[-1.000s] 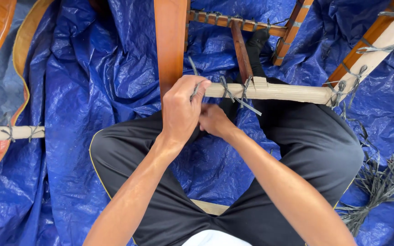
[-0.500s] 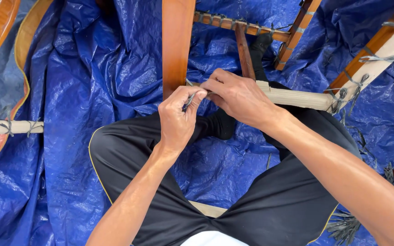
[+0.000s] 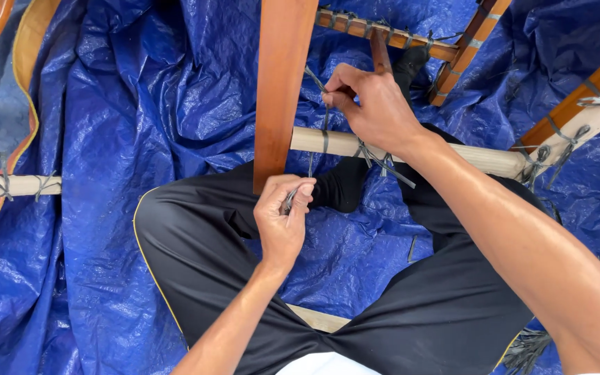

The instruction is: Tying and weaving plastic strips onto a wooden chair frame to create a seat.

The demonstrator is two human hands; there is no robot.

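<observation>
My left hand [image 3: 282, 222] had its fingers [image 3: 298, 195] pinched closed on the lower end of a thin grey strip [image 3: 325, 121], just near of the pale wooden rod [image 3: 411, 151] and right beside the broad reddish-brown plank [image 3: 282, 83]. My right hand [image 3: 376, 104] sat farther out, above the rod, with its fingers [image 3: 336, 87] closed on the upper end of the same strip, so that the strip ran from one hand up over the rod to the other, close against the plank's right edge. Just right of that spot, under my right wrist, a knotted bundle of grey ties [image 3: 380, 160] was wrapped on the rod with loose ends sticking out toward the near right.

The rod ran right to a slanted wooden frame piece [image 3: 592, 104], where more grey bindings [image 3: 546, 156] gathered at the joint. Beyond my right hand, a thin brown slat with a row of ties [image 3: 390, 35] crossed the far side. My legs in black trousers [image 3: 203, 243] were crossed beneath the work. A crumpled blue tarp [image 3: 119, 139] covered the floor all around. At the far left lay another pale rod with ties [image 3: 15, 186] and an orange-brown curved board [image 3: 22, 42]. A tuft of loose grey strips [image 3: 526, 347] lay at the near right.
</observation>
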